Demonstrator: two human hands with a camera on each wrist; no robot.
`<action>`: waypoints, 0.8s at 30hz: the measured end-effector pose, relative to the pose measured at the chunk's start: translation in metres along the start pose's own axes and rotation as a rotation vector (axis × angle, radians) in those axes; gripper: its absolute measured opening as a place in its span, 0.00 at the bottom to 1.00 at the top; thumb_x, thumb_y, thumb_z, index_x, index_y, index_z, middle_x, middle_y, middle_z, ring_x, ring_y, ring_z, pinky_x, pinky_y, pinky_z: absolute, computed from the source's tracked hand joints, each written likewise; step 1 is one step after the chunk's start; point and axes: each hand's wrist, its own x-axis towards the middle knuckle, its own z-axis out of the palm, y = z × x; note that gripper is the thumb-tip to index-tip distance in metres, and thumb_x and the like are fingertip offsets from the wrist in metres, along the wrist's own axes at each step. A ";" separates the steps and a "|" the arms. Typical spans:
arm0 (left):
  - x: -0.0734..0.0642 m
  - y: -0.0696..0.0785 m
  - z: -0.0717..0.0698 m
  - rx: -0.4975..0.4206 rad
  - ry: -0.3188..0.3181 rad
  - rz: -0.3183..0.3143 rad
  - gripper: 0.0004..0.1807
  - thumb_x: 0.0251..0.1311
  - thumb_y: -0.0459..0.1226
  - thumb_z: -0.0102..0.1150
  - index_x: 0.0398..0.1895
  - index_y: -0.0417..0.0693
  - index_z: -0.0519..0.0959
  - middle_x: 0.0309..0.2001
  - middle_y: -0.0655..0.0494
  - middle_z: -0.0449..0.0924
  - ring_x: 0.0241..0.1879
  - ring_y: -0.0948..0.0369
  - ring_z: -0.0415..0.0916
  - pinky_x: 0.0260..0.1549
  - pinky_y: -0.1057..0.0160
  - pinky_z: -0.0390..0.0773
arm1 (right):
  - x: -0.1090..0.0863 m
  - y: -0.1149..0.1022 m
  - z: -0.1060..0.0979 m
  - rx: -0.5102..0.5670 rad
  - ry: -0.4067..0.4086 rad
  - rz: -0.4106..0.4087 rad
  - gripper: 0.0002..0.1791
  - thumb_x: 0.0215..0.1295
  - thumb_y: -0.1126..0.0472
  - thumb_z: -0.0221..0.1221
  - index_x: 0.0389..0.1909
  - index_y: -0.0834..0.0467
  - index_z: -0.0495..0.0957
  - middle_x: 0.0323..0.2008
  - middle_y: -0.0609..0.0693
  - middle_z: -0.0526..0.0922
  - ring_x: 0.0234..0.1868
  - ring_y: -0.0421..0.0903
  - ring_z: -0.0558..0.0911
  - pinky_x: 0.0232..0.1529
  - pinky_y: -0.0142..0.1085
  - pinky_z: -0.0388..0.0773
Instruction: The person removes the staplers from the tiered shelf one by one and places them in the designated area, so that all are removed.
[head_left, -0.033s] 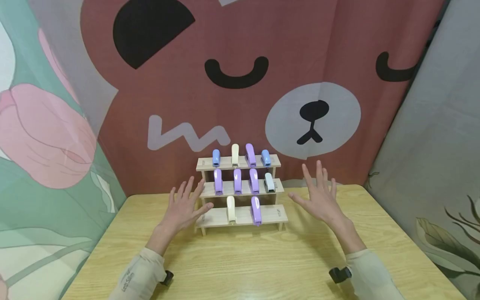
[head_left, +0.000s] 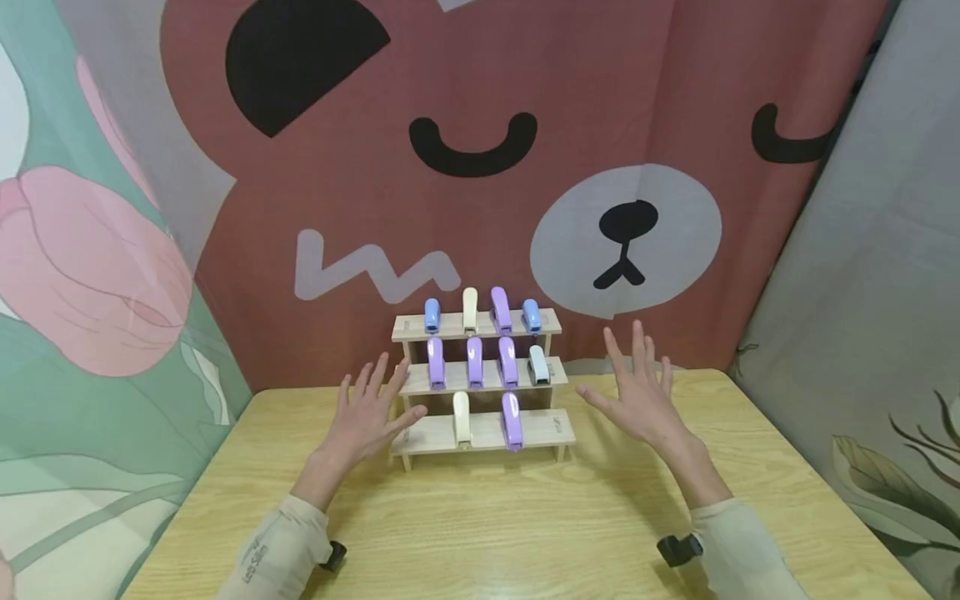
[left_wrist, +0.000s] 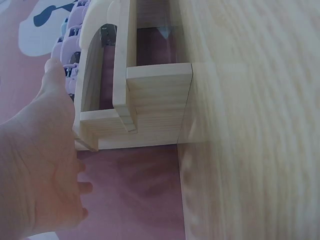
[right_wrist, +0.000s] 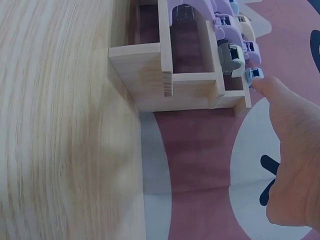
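A three-step wooden rack (head_left: 427, 434) holds several small staplers. On its lowest step stand a cream stapler (head_left: 462, 418) and a purple stapler (head_left: 512, 422). The middle step carries purple ones and a pale blue stapler (head_left: 538, 365) at its right end. Up top, a cream stapler (head_left: 470, 309) and a purple one (head_left: 501, 311) stand between two blue staplers (head_left: 432, 316). My left hand (head_left: 365, 419), fingers spread and holding nothing, hovers by the rack's left side, overlapping its edge in the head view. To the right of the rack, my right hand (head_left: 639, 397) is likewise spread and holds nothing.
The rack stands toward the back of a light wood table (head_left: 465, 525). Behind it hangs a reddish-brown curtain (head_left: 360, 200) with a bear face. Patterned cloth hangs at the left (head_left: 90, 275) and grey cloth at the right (head_left: 862, 275).
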 end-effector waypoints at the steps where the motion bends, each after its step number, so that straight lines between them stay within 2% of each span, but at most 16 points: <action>1: 0.001 0.000 0.001 0.000 0.005 0.003 0.51 0.66 0.72 0.41 0.84 0.61 0.41 0.82 0.44 0.36 0.77 0.39 0.40 0.69 0.32 0.36 | 0.000 -0.001 -0.001 0.001 0.002 -0.001 0.58 0.66 0.28 0.57 0.83 0.43 0.32 0.78 0.52 0.15 0.77 0.65 0.27 0.67 0.68 0.22; 7: 0.002 -0.005 0.001 -0.027 0.016 0.012 0.50 0.68 0.71 0.41 0.84 0.61 0.40 0.81 0.41 0.39 0.76 0.37 0.43 0.69 0.31 0.40 | 0.002 -0.008 -0.006 0.021 0.011 -0.017 0.58 0.66 0.31 0.58 0.83 0.44 0.33 0.79 0.53 0.18 0.78 0.66 0.31 0.68 0.69 0.26; 11: 0.003 -0.010 -0.003 -0.086 0.008 0.003 0.49 0.70 0.69 0.41 0.84 0.63 0.35 0.81 0.41 0.41 0.76 0.37 0.45 0.69 0.31 0.41 | 0.005 -0.014 -0.009 0.089 0.036 -0.011 0.55 0.70 0.39 0.61 0.83 0.48 0.35 0.81 0.60 0.35 0.78 0.65 0.44 0.68 0.71 0.39; 15: 0.007 -0.013 -0.007 -0.160 0.030 0.002 0.46 0.73 0.65 0.41 0.84 0.65 0.33 0.80 0.41 0.44 0.75 0.39 0.47 0.67 0.30 0.46 | 0.008 -0.022 -0.014 0.179 0.062 0.016 0.50 0.72 0.50 0.61 0.83 0.54 0.40 0.77 0.64 0.53 0.74 0.66 0.57 0.66 0.69 0.55; 20: 0.013 -0.013 -0.007 -0.257 0.110 0.017 0.41 0.75 0.63 0.40 0.84 0.65 0.40 0.79 0.44 0.51 0.75 0.42 0.51 0.64 0.29 0.52 | 0.007 -0.034 -0.026 0.315 0.076 0.035 0.44 0.73 0.55 0.60 0.81 0.58 0.48 0.69 0.63 0.67 0.68 0.63 0.68 0.63 0.62 0.67; 24: 0.019 -0.009 -0.004 -0.348 0.220 0.023 0.38 0.76 0.59 0.42 0.83 0.57 0.51 0.77 0.45 0.56 0.73 0.41 0.55 0.63 0.28 0.54 | 0.003 -0.041 -0.039 0.394 0.092 0.024 0.40 0.74 0.55 0.60 0.79 0.58 0.53 0.64 0.62 0.73 0.65 0.61 0.72 0.61 0.57 0.70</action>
